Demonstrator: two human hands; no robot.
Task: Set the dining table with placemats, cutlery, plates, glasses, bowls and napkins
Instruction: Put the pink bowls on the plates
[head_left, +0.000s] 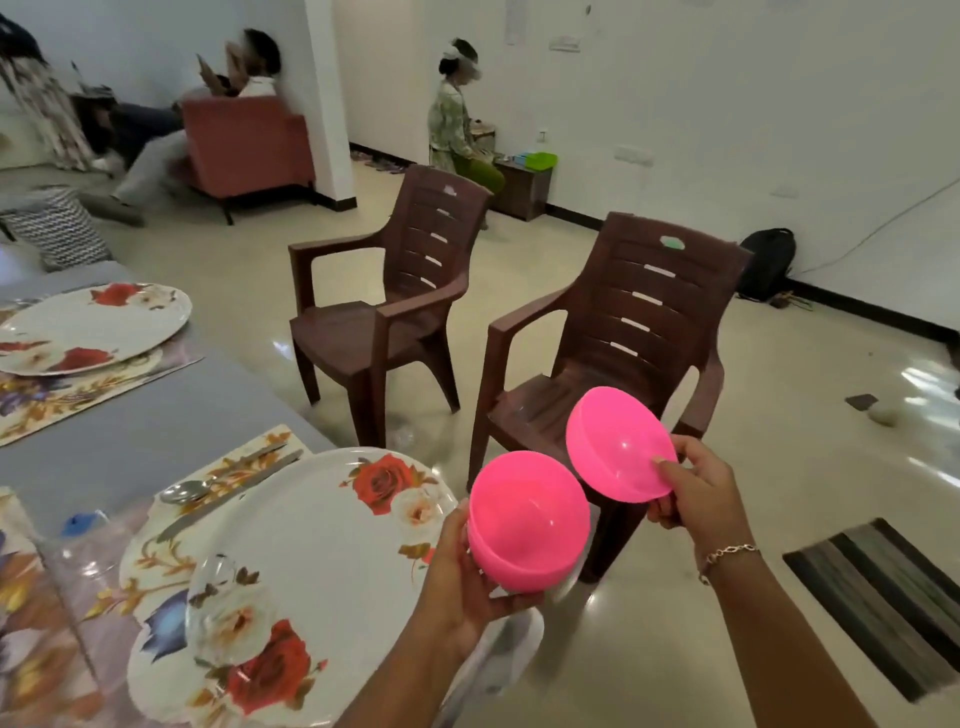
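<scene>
The person stood at the corner of the bench (145, 426) with a pink bowl in each hand, both held in the air beyond the bench edge, over the floor in front of a brown chair (613, 364). The left hand (467, 582) cupped the left bowl (527, 519) from beneath, thumb against its side, mouth up. The right hand (696, 493) pinched the rim of the right bowl (618, 452), which was tipped so that its mouth faced the camera.

Two settings looked ready for bowls: the near plate (322, 561) on its floral placemat (249, 457), with a spoon (187, 491) beside it, and the far plate (93, 322) further along.

To do this well, the left bowl would likely go to the near setting, set down level on or just beside the plate. A clear glass (223, 608) stood at that plate's left edge and was hard to see, so the hand should come in from the right to avoid knocking it. The right bowl needed levelling before being carried to the far setting.
</scene>
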